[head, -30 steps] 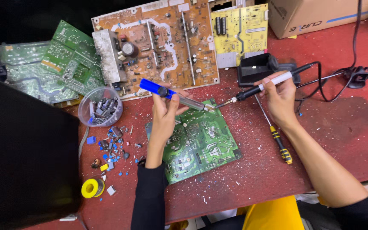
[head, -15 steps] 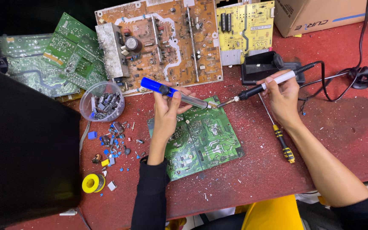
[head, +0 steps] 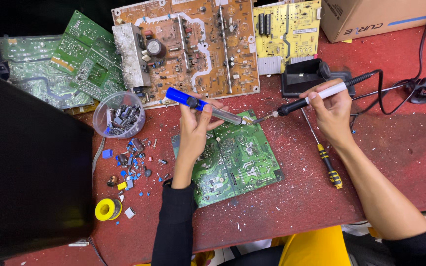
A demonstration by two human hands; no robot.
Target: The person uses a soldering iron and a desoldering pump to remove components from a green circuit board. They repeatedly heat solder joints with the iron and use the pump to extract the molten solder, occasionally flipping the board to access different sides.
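Observation:
A green circuit board (head: pixel 237 160) lies solder side up on the red table (head: pixel 395 143) in front of me. My left hand (head: pixel 195 128) is closed around a blue and silver desoldering pump (head: pixel 200 106), whose tip points right at the board's top edge. My right hand (head: pixel 331 111) grips a soldering iron (head: pixel 316 96) with a white and black handle. Its metal tip meets the pump's tip just above the board's upper right corner. The iron's black cord runs off to the right.
A large brown circuit board (head: pixel 193 47), a yellow board (head: pixel 287 29) and several green boards (head: pixel 60 64) lie at the back. A clear bowl of parts (head: pixel 120 114), loose components (head: pixel 134 165), a yellow solder reel (head: pixel 107 209), a screwdriver (head: pixel 324 155), a black iron stand (head: pixel 304 76) and a cardboard box (head: pixel 371 17) surround the work.
The view has shifted slightly. Both hands hold the same tools, and the pump and iron tips have stayed together over the green board's top edge.

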